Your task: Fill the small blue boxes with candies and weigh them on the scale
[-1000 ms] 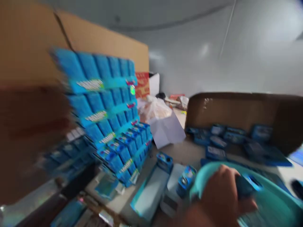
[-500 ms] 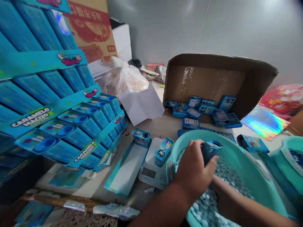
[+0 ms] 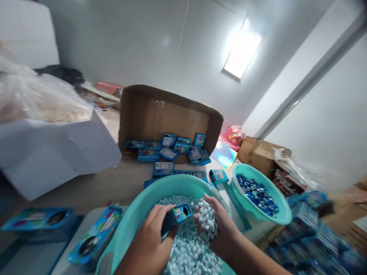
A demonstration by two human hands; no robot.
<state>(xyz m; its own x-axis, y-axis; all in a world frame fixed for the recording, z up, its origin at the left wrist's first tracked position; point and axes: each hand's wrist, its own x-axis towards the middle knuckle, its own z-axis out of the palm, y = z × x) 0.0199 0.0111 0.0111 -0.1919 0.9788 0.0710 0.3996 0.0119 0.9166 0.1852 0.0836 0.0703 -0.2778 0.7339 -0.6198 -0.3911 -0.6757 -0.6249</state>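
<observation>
Over a large turquoise basin (image 3: pixel 130 214), my left hand (image 3: pixel 151 231) grips a small dark-blue candy box (image 3: pixel 182 213), tilted with its printed end facing up and right. My right hand (image 3: pixel 225 229), palm up and cupped, carries a heaped handful of small pale candies (image 3: pixel 207 219) beside that box, a small gap apart. Loose pale candies (image 3: pixel 189 258) fill the basin beneath both hands. Left of the basin lies another candy box (image 3: pixel 96 238) on a pale surface, slightly blurred. Whether the held box has candies inside is hidden.
Behind the basin, a cardboard carton (image 3: pixel 172 114) lies with its opening towards me and several blue boxes inside. A smaller turquoise tub (image 3: pixel 282 204) at right contains shiny blue wrapped pieces. White paper (image 3: pixel 60 149) lies at left, and stacked blue boxes (image 3: pixel 312 229) sit lower right.
The view has swung right, so the display rack is out of sight. My right hand has come away from the box and holds a visible heap of candies; my left keeps the box.
</observation>
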